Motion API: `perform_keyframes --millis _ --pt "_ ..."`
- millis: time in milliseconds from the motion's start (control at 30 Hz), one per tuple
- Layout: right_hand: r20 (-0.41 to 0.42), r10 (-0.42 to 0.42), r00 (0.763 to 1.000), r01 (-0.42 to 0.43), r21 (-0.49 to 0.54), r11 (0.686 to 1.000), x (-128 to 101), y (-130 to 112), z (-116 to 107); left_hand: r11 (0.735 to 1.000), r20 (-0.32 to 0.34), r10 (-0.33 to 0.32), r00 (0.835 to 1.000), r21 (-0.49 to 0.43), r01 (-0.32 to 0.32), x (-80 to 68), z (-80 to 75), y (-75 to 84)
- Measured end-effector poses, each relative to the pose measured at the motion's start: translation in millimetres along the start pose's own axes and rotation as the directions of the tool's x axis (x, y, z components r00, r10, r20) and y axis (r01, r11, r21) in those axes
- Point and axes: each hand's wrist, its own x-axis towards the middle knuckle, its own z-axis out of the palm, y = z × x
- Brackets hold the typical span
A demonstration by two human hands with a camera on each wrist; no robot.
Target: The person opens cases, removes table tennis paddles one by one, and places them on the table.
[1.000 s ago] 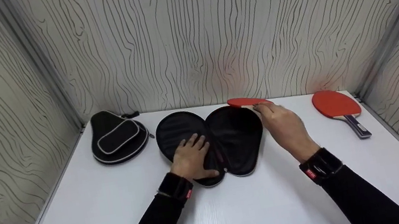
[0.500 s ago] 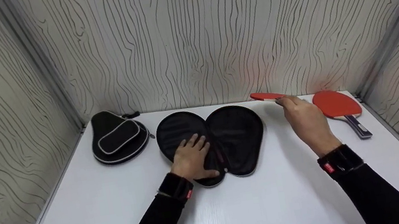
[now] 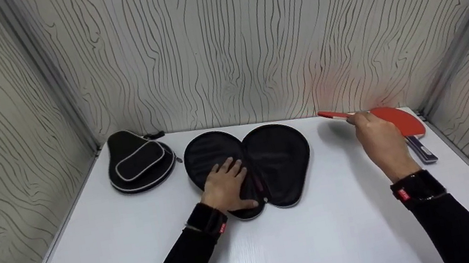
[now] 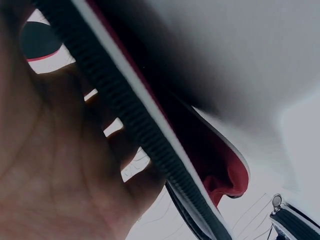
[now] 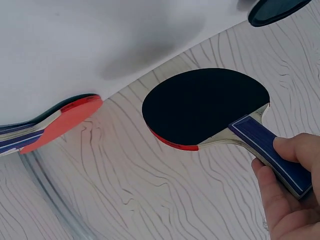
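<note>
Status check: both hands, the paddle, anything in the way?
Left hand flat on open black zip case. Right hand grips red-and-black paddle by blue handle, airborne. Second red paddle lies underneath.

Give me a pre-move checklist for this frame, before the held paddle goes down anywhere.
1. Grip on held paddle: right hand holds its blue handle; ok.
2. Held paddle clear of the table: lifted above it; ok.
3. Second paddle: lies flat near the right wall, partly behind the right hand; whether the two paddles touch, cannot tell.
4. Open case: spread flat, both halves showing; ok.
5. Left hand rests on the open case's left half, steadying it; ok.
6. Closed case: lies at far left, apart from the open one; ok.
</note>
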Motion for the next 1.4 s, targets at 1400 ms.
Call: perform_keyframes --millis 1400 --pt "0.138 -0.070 0.988 0.082 -0.079 0.993 -29 45 14 1.000 0.028 -0.010 1.000 0.028 0.009 -0.5 -1.6 0.8"
